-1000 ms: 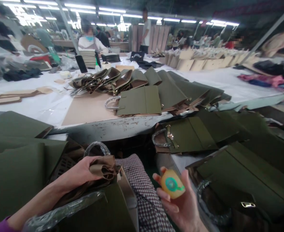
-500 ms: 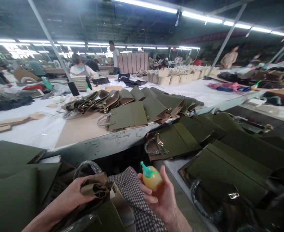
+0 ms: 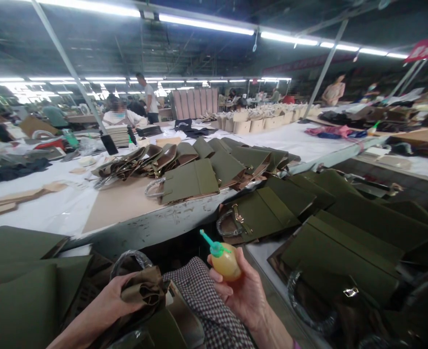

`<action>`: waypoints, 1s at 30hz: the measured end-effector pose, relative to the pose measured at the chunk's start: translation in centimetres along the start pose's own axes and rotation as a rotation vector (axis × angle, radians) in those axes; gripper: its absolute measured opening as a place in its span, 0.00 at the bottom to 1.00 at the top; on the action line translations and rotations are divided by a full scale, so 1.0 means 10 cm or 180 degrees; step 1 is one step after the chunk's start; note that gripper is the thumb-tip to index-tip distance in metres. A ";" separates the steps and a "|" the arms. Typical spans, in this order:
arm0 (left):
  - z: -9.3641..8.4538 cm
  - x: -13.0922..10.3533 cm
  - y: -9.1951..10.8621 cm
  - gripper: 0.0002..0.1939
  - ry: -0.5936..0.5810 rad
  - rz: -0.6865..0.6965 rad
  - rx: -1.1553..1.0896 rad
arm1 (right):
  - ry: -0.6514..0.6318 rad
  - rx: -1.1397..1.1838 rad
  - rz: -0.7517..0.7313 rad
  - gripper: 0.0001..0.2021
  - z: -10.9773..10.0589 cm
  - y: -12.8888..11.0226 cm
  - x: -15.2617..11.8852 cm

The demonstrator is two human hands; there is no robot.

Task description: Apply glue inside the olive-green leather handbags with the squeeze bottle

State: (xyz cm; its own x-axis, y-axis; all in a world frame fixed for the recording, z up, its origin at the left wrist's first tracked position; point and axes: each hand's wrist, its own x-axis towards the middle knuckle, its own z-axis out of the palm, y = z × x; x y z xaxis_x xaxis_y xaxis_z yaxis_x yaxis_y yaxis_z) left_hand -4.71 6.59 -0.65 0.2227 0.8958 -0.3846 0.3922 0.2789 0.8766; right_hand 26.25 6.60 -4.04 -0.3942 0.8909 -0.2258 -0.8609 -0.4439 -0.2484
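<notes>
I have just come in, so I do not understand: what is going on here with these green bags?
The left hand grips bunched brown material at a green bag near checked cloth. The right hand holds a yellowish squeeze bottle, its green nozzle pointing up, apart from the material. More green bags lie on the white-covered table ahead and off to the right. Other people are farther back.

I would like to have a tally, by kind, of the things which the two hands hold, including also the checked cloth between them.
Yellow bottle with green nozzle, in the right hand: 1
Bundle of brown fabric, in the left hand: 1
Checked cloth: 1
Total: 3
</notes>
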 end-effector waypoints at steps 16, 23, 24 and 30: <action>-0.19 0.07 -0.12 0.23 -0.0028 -0.0142 -0.0024 | 0.1010 -0.2116 -0.0559 0.27 -0.28 -0.27 -0.24; -0.32 0.39 -0.29 0.21 -0.0064 -0.0152 -0.0029 | 0.1271 -0.2655 -0.0161 0.36 -0.38 -0.34 -0.29; -0.34 0.45 -0.33 0.21 -0.0080 -0.0151 -0.0048 | 0.1245 -0.2613 -0.0084 0.38 -0.37 -0.36 -0.28; -0.33 0.80 -0.53 0.23 -0.0244 -0.0305 -0.0176 | 0.1010 -0.2757 0.0268 0.39 -0.39 -0.41 -0.11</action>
State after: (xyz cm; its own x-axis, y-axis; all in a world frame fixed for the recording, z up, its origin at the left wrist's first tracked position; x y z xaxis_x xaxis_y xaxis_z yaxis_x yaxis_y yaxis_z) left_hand -7.91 13.43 -7.45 0.2548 0.8357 -0.4865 0.3655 0.3826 0.8485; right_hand 31.48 7.07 -6.43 -0.2280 0.8409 -0.4908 -0.2422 -0.5372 -0.8079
